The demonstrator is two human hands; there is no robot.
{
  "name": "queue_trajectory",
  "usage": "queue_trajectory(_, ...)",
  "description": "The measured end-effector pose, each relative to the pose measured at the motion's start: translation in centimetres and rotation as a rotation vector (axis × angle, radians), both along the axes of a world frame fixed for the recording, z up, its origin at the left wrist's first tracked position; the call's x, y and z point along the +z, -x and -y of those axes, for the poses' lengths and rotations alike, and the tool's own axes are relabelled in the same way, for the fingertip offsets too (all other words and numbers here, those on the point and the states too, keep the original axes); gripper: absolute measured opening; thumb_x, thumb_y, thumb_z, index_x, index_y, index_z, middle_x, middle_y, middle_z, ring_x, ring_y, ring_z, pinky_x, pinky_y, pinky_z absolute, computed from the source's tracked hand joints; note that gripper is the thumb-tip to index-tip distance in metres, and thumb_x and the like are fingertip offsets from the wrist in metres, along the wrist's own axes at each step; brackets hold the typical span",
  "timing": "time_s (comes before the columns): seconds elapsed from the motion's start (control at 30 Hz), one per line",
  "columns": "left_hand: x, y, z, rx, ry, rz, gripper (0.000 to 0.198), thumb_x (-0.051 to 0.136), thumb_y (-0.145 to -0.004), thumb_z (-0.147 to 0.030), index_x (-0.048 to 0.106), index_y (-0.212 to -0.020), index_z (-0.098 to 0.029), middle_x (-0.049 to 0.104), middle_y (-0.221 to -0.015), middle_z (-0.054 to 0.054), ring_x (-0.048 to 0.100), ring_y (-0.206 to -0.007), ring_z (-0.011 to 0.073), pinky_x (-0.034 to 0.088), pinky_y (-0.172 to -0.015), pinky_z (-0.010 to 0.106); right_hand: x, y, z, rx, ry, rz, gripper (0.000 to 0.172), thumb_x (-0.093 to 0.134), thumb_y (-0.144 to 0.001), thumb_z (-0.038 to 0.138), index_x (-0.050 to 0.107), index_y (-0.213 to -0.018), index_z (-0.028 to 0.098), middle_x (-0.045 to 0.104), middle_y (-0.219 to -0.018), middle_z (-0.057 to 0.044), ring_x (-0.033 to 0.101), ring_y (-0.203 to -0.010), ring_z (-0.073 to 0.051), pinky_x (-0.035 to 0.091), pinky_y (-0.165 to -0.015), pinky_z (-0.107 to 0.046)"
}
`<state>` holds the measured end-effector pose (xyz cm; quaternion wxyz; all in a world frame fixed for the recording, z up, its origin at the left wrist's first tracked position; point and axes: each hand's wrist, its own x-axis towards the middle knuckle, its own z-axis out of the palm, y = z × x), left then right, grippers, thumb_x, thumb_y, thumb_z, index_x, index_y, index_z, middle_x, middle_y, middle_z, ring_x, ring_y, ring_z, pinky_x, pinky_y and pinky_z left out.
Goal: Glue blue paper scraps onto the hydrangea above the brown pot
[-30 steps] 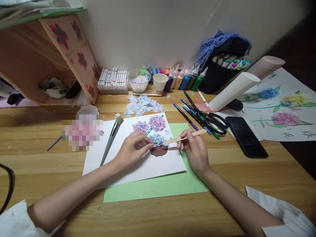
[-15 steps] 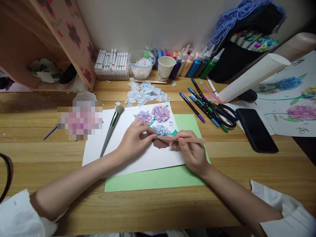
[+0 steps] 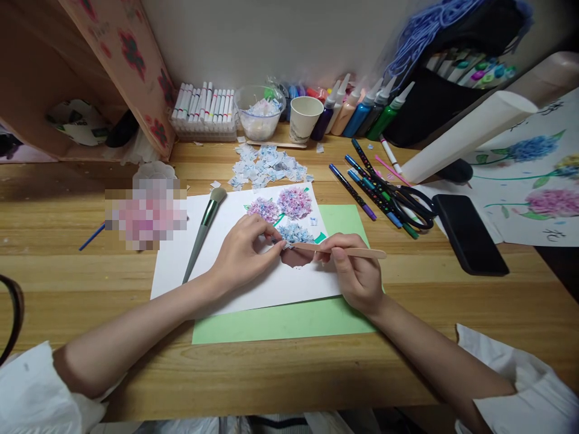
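Observation:
My right hand grips a flat wooden craft stick, its tip pointing left to the fingertips of my left hand. The left thumb and forefinger are pinched together on what looks like a small pale blue paper scrap, mostly hidden. Both hands are over a white sheet bearing two pink-purple flowers and a blue flower, made of crumpled bits. Below the blue one is a brown flowerpot shape. A green sheet lies underneath.
A makeup-type brush lies on the sheet's left. Behind are blue paper scraps, a clear bowl, a paper cup and markers. To the right lie pens, scissors and a phone.
The craft stick has shifted slightly right and its tip has drawn back a little from the left fingertips. The left hand keeps its pinch. The whole view has moved slightly.

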<state>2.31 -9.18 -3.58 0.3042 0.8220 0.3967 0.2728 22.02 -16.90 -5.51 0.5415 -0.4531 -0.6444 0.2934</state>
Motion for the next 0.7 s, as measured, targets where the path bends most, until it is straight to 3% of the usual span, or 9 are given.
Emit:
queue_trajectory(0.37,0.20,-0.03,0.31,-0.079,-0.026,-0.018,0.005,0.060,-0.077,-0.016,0.060,-0.073,-0.018,0.057,-0.075,0.000,0.050,-0.077,0.0157,0.039,-0.071,0.031,-0.02,-0.09,0.13,0.036,-0.094,0.017,0.017,0.041,-0.094,0.017,0.057,-0.091,0.021,0.062,-0.082,-0.005,0.060,-0.073,-0.017,0.048,-0.066,-0.035)
queue_trajectory(0.7,-0.12,-0.30,0.25,-0.005,-0.057,-0.088,0.009,0.057,-0.081,-0.018,0.058,-0.072,-0.018,0.055,-0.073,0.000,0.048,-0.078,0.0166,0.038,-0.069,0.031,0.14,0.05,-0.14,0.035,-0.077,0.105,0.017,0.042,-0.094,0.013,0.056,-0.093,0.022,0.062,-0.085,-0.004,0.060,-0.077,-0.016,0.048,-0.068,-0.033)
